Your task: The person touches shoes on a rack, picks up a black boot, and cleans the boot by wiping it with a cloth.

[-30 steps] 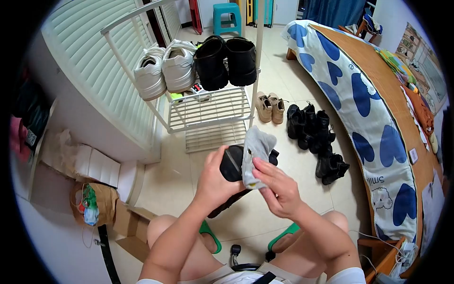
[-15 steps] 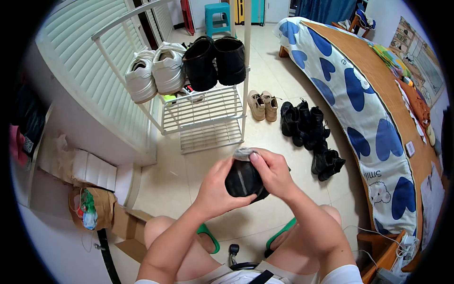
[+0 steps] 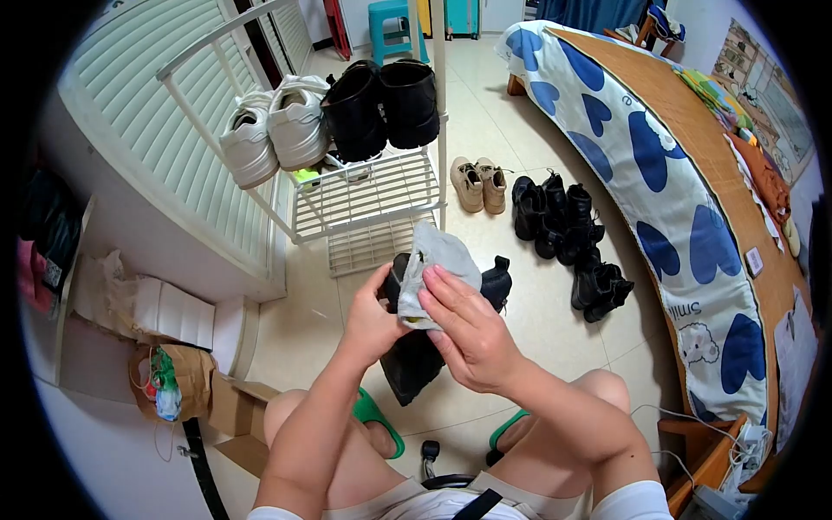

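So nearest in are green slippers on the feet, with an open box and a paper bag off to the left. Above the knees, the left hand has its thumb and fingers spread round a black shoe, while the right hand lies over a grey cloth against it, fingers slanting up-left. Cloth and hands block loads, so can't tell if the black bits poking out below and right are the same shoe. Just past that is a rack with white sneakers and a black pair up top; beige boots and black boots sit on the floor to its right, between rack and bed. Blue stool way back.
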Demonstrator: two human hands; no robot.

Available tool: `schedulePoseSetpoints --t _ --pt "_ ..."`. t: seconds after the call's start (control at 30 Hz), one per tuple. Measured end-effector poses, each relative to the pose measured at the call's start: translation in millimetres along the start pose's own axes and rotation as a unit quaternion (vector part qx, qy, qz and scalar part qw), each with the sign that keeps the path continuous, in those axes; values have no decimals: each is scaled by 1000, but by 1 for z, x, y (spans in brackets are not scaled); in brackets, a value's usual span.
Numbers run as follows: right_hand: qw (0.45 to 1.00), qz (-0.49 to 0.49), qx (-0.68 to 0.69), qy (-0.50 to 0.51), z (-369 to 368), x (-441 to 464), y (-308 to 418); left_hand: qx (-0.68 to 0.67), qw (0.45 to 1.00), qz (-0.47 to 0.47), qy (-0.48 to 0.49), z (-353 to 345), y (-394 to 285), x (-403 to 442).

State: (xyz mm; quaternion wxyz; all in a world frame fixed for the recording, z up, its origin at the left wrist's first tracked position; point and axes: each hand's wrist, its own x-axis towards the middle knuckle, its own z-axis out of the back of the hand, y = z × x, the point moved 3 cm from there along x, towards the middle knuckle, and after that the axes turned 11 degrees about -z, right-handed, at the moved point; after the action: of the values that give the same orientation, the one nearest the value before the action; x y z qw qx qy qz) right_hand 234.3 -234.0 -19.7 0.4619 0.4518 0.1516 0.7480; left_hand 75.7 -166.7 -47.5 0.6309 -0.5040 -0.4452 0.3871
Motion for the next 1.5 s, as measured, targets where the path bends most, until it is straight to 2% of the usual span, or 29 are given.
schedulePoseSetpoints --t 0.13,0.27,0.33,0.4,0.47,0.5,0.53,0.6,0.73,0.8,0.87,0.93,1.0,1.07,1.27,1.37,1.47,1.5 --pt "999 -16 -29 -24 -2 5 -6 -5 999 -24 46 -6 -2 -2" --pt "998 -32 -37 -27 8 19 -6 -10 998 -15 52 -10 -2 -11" --pt "996 -85 -23 18 13 25 -7 13 995 -51 84 -14 -10 -12" --pt "998 -66 -18 -13 16 28 -12 16 994 -53 91 -11 0 -14" --pt "981 -144 124 22 16 29 -21 74 986 -94 115 -11 -1 -18" --pt "966 -221 121 65 22 32 -27 108 981 -111 117 -12 -5 -20" --pt "966 -223 121 60 30 35 -29 127 976 -128 124 -11 -2 -24" --pt "922 -332 96 172 37 36 -39 188 953 -184 150 -13 -14 -28" --pt "910 -370 140 123 44 32 -48 190 939 -183 223 -15 -23 -25" --pt "909 -359 177 118 38 28 -42 118 972 -146 139 -10 -13 -27" --pt "976 -146 160 12 33 26 -25 98 977 -142 127 -7 -7 -26" --pt "995 -66 62 -37 29 18 -14 23 992 -72 103 -4 -2 -22" --pt "998 -14 24 -50 26 13 -5 13 992 -76 100 -2 2 -22" --pt "997 27 -20 -67 18 7 3 24 999 -31 31 3 6 -22" --pt "993 63 -36 -88 20 14 -15 -75 994 -74 29 5 5 -23" --pt "996 -21 -59 -69 29 22 -41 -90 991 -91 -30 11 -4 -23" --pt "989 -122 -70 -34 44 21 -59 -84 994 -73 -9 18 -5 -19" --pt "989 -122 -71 -33 45 22 -57 -86 994 -73 -9 18 -6 -19"
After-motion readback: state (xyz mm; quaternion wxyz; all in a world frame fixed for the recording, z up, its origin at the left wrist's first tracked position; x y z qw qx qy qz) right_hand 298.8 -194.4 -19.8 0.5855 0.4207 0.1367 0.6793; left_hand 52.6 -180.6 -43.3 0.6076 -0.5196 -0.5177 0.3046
